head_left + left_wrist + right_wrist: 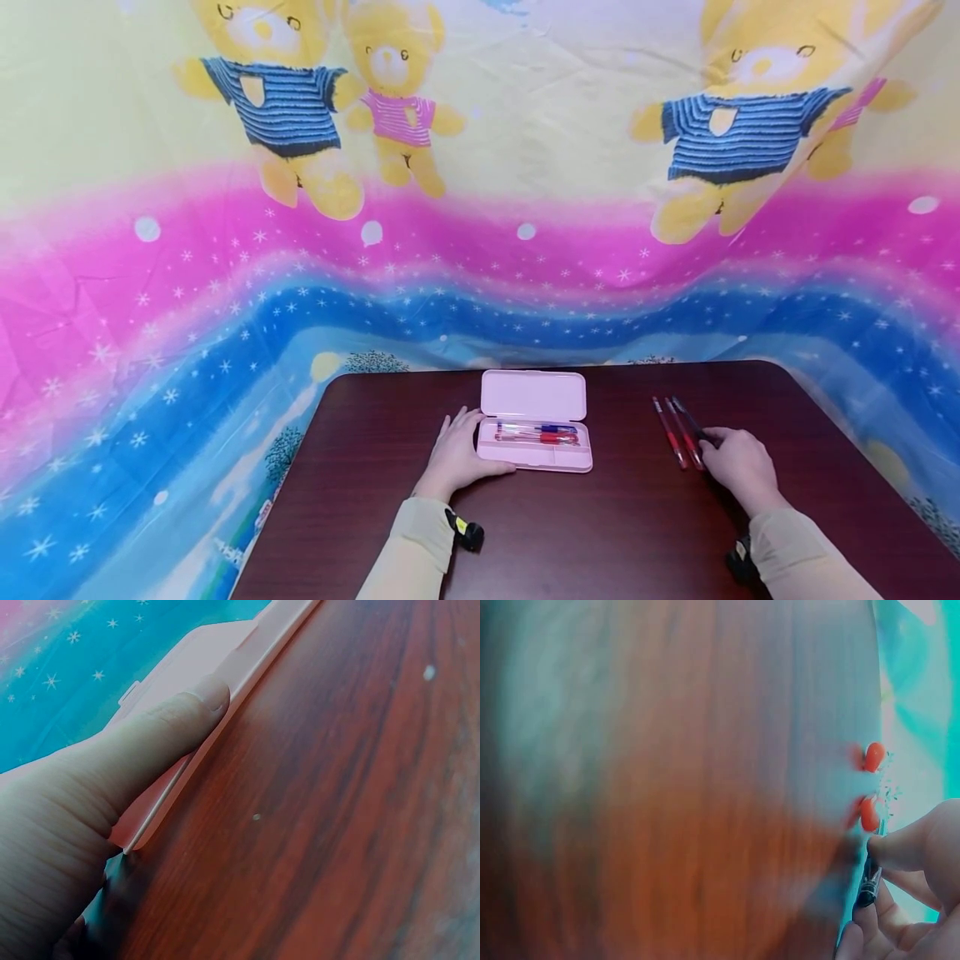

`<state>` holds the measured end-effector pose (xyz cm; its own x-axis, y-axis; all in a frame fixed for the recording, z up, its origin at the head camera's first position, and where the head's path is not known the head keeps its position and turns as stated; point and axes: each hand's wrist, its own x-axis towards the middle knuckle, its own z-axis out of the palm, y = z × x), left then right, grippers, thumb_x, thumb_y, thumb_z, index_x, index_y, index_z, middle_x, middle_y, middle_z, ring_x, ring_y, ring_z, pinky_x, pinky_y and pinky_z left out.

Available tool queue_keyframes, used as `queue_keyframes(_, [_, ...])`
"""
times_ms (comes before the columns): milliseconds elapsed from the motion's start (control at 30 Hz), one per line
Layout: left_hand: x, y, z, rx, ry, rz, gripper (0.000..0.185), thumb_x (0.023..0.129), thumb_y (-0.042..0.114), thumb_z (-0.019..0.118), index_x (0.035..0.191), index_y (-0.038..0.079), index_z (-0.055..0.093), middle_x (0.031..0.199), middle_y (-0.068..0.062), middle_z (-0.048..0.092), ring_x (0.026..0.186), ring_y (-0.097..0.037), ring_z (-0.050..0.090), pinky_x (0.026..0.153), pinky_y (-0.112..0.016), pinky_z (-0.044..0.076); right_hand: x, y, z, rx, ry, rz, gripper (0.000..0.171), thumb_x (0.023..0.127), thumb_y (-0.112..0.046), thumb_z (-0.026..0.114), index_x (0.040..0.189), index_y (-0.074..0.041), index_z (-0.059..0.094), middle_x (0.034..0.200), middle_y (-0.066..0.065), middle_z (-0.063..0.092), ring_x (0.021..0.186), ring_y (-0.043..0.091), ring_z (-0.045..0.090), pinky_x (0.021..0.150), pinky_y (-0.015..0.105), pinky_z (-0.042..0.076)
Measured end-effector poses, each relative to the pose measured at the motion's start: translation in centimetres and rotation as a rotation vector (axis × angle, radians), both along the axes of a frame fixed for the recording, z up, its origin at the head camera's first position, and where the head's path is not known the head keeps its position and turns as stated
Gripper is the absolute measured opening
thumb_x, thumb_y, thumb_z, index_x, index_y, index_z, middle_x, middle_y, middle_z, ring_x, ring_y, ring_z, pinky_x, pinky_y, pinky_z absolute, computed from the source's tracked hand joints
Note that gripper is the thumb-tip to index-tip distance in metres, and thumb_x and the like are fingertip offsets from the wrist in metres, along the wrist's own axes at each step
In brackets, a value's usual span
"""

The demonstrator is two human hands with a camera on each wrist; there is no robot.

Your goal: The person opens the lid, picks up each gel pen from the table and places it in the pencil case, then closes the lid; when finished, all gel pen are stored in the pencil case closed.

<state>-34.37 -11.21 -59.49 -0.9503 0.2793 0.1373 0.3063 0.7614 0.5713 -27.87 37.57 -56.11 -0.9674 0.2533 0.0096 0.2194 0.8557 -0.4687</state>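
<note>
Left hand (457, 457) lies on the dark wood table (600, 533), pressed against the left end of an open pink pencil case (534, 446). The left wrist view shows the thumb (161, 731) laid straight along the case's edge, its tip touching the pink plastic. The other fingers reach up beside the hinged lid (533, 395) and look relaxed, not curled round anything. The lid stands open on the far side of the tray. Inside the tray, just right of the left fingertips, lie a blue pen (551, 429) and a red pen (547, 438), side by side along its length.

Right hand (738, 467) rests on the table well to the right of the case. Its fingertips close on a black pen (692, 423) at the near end; in the right wrist view thumb and forefinger (907, 844) pinch the barrel, the pen's dark end showing just below them. The black pen runs away from the fingers toward the far table edge, lying on the wood. Two red pens (675, 433) lie just left of those fingers, parallel to each other and close beside the black one; their red caps (870, 784) show just above the pinching fingertips in the right wrist view.

Behind the table hangs a cloth (480, 208) printed with yellow bears, pink and blue bands.
</note>
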Motion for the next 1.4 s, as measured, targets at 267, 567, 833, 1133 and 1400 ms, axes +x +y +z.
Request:
queue_keyframes(267, [0.0, 0.0, -0.1, 0.002, 0.003, -0.003, 0.115, 0.069, 0.077, 0.092, 0.16, 0.017, 0.055, 0.168, -0.006, 0.055, 0.168, -0.036, 0.035, 0.141, -0.063, 0.019, -0.1, -1.7, 0.8, 0.002, 0.044, 0.013, 0.044, 0.105, -0.025, 0.064, 0.139, 0.001, 0.071, 0.132, 0.036, 0.07, 0.1, 0.047, 0.067, 0.077, 0.058, 0.058])
queue_keyframes(567, [-0.1, 0.0, 0.1, 0.002, 0.005, -0.005, 0.116, 0.069, 0.076, 0.092, 0.16, 0.016, 0.055, 0.168, -0.007, 0.055, 0.168, -0.036, 0.035, 0.141, -0.063, 0.019, -0.2, -4.5, 1.9, 0.004, 0.098, 0.045, 0.045, 0.107, -0.024, 0.064, 0.143, 0.001, 0.069, 0.13, 0.035, 0.063, 0.102, 0.044, 0.062, 0.078, 0.054, 0.056])
queue_keyframes(833, [-0.1, -0.1, 0.0, -0.002, 0.002, 0.0, 0.116, 0.068, 0.077, 0.092, 0.16, 0.017, 0.054, 0.168, -0.007, 0.055, 0.168, -0.036, 0.035, 0.141, -0.063, 0.019, -1.0, -8.3, 2.9, 0.044, 0.206, 0.119, 0.037, 0.103, -0.019, 0.069, 0.136, -0.002, 0.076, 0.129, 0.036, 0.067, 0.113, 0.054, 0.065, 0.094, 0.068, 0.056])
queue_keyframes(1133, [-0.3, -0.1, -0.2, -0.007, 0.0, -0.002, 0.117, 0.068, 0.079, 0.091, 0.16, 0.016, 0.054, 0.169, -0.008, 0.054, 0.168, -0.036, 0.035, 0.141, -0.063, 0.019, -2.3, -12.8, 3.2, 0.045, 0.28, 0.193, 0.03, 0.101, -0.011, 0.073, 0.13, -0.007, 0.081, 0.121, 0.031, 0.072, 0.113, 0.051, 0.065, 0.107, 0.069, 0.051])
queue_keyframes(1400, [-0.4, -0.1, -0.2, -0.017, -0.001, -0.002, 0.117, 0.068, 0.08, 0.09, 0.16, 0.016, 0.054, 0.169, -0.007, 0.054, 0.168, -0.036, 0.035, 0.141, -0.062, 0.019, -3.2, -16.7, 3.2, 0.027, 0.283, 0.229, 0.027, 0.1, -0.011, 0.077, 0.127, -0.012, 0.084, 0.117, 0.023, 0.072, 0.107, 0.042, 0.062, 0.09, 0.056, 0.054])
